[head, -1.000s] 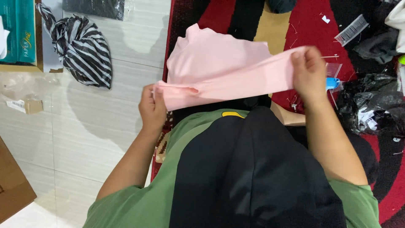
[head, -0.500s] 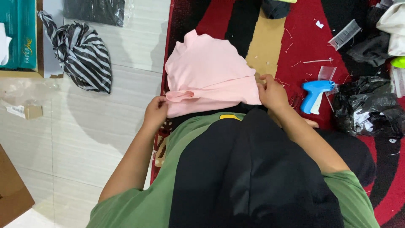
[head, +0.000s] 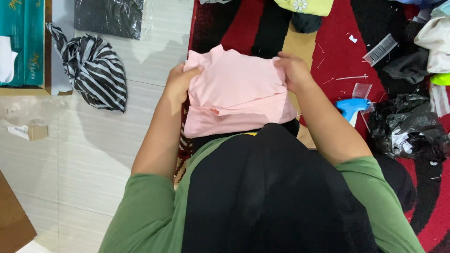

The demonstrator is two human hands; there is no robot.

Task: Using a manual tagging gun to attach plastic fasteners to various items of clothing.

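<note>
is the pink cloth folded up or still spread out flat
Folded. The pink cloth forms a compact, layered rectangle with a folded-over edge across its lower part, and the left hand and right hand grip its two sides.

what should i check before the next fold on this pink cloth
1. Left hand grips the pink cloth at its left edge: ok.
2. Right hand grips the right edge: ok.
3. Cloth squared: not ok, a lower layer sticks out along the bottom.
4. Blue tagging gun apart from the cloth: ok.
5. Black plastic bag out of the way: ok.
6. Underside of the cloth: cannot tell.
</note>
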